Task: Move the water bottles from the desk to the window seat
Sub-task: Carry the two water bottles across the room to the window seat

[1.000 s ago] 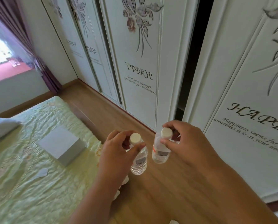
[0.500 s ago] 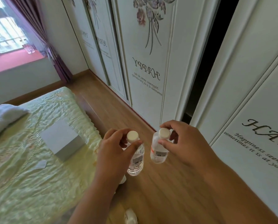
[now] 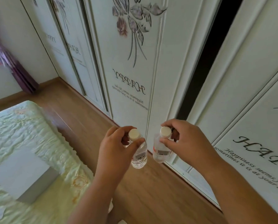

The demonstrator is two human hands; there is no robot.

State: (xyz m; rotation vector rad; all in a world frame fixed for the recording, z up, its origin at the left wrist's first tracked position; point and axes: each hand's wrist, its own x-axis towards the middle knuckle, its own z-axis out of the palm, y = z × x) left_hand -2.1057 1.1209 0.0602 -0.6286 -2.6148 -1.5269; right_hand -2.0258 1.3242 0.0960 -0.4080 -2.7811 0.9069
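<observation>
Head view. My left hand (image 3: 114, 147) grips a small clear water bottle (image 3: 139, 155) by the neck, thumb and fingers pinched just under its off-white cap (image 3: 134, 134). The bottle hangs upright below my fingers, above the wood floor (image 3: 144, 191). It looks filled with clear water; I can't read the level. There's a label with a barcode on the side facing me.

My right hand (image 3: 186, 143) grips a second water bottle (image 3: 160, 152) the same way, fingers curled round the neck below its cap (image 3: 165, 132), thumb on the near side. This one also hangs upright, with a red-and-white label and clear contents. The two bottles hang side by side, close but apart, between my hands, both carried in the air and resting on nothing.

Beyond my hands stand white wardrobe doors (image 3: 128, 62) with flower prints and "HAPPY" lettering. Above my right hand a dark gap (image 3: 204, 62) shows where one door is slid open; the inside is too dark to see.

Left of my left hand is a bed (image 3: 22, 126) with a pale green crinkled cover, and a flat grey box (image 3: 22, 175) lies on it, closed. Far left, past the bed, is a purple curtain (image 3: 17, 68), with a strip of bright window at the frame's edge.
</observation>
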